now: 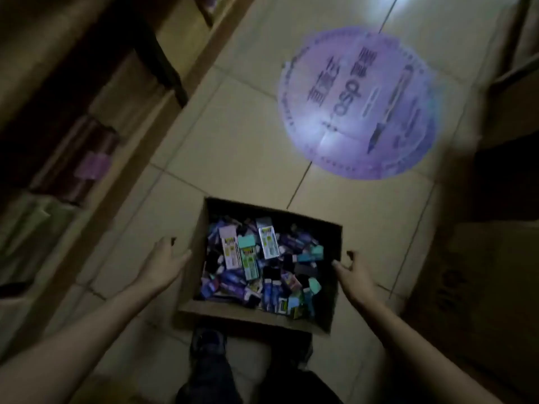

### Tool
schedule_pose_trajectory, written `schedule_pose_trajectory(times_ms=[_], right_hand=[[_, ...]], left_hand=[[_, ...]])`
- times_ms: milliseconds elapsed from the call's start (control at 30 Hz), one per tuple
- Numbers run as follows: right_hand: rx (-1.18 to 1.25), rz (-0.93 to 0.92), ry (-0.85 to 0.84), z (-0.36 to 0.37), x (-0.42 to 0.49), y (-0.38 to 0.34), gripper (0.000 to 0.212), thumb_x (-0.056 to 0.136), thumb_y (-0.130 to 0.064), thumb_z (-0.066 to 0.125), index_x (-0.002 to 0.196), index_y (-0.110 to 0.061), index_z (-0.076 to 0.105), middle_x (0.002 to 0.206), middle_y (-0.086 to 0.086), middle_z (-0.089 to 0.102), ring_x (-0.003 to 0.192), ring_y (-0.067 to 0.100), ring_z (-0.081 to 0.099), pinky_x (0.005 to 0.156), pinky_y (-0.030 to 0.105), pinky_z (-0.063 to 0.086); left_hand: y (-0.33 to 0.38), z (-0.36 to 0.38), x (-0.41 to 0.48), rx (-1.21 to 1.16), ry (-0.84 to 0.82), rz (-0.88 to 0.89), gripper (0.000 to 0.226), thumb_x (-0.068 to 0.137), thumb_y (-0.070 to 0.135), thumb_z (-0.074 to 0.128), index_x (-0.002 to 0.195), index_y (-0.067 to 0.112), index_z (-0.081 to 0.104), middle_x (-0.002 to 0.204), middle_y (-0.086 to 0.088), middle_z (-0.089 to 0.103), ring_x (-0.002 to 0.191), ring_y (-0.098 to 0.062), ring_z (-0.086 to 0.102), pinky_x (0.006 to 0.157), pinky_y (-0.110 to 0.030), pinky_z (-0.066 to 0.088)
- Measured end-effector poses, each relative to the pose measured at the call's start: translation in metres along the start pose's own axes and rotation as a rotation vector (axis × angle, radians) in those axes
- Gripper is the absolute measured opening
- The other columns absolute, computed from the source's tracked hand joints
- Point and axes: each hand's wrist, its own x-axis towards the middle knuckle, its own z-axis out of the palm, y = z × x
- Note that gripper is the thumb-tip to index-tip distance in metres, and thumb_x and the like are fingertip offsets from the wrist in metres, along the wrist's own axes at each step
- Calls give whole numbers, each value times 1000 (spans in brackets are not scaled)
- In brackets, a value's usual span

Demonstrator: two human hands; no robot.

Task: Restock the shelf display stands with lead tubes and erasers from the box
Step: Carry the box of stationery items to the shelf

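The cardboard box (248, 318) stood open on the tiled floor (233, 141); it was filled with loose small packets (264, 259), too blurred to sort into lead tubes and erasers. The left hand (166, 263) was spread wide, holding nothing, fingertips at the box's left wall; the right hand (354, 272) was likewise spread and empty, fingertips at the right rim; contact could not be confirmed. Shelving (58, 126) ran along the left; a round purple floor sticker (350, 112) lay beyond the box.

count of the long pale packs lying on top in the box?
3, side by side in the far-left part of the box: lilac pack leftmost, teal pack in the middle, white pack rightmost. More may be buried underneath.
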Motion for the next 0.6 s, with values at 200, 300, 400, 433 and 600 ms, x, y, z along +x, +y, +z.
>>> schedule_pose_trajectory(times_ms=[200,300,400,433,600], right_hand=[[155,194,96,52,68,53,62,90,-31,60,138,-6,30,136,18,46,116,33,52,88,41,49],[357,290,44,64,84,71,54,92,-29,58,137,-8,37,131,16,52,107,30,58,78,38,53],[359,217,43,77,89,84,37,97,-25,50,126,-2,52,119,19,61,102,30,61,77,36,51],[355,196,63,79,88,85,37,97,-25,48,124,-1,55,118,20,62,105,32,61,84,39,51],[360,163,81,58,67,70,29,97,-28,48,111,-7,61,103,13,66,94,29,63,88,46,52]], left_hand=[[-36,76,61,-90,-46,14,38,87,14,65,113,-10,52,111,-29,61,103,-39,59,89,-50,47],[-47,96,72,-196,65,-14,26,90,17,60,105,-4,54,100,-16,62,92,-29,58,82,-40,46],[-54,104,72,-166,257,-8,26,94,16,54,78,-4,50,72,-16,47,72,-23,43,64,-35,32],[-55,104,70,-173,268,9,30,94,14,53,71,-4,48,67,-16,43,69,-22,39,61,-34,28],[-44,80,50,-225,222,11,30,94,13,53,77,-12,57,71,-17,51,71,-20,44,62,-32,34]])
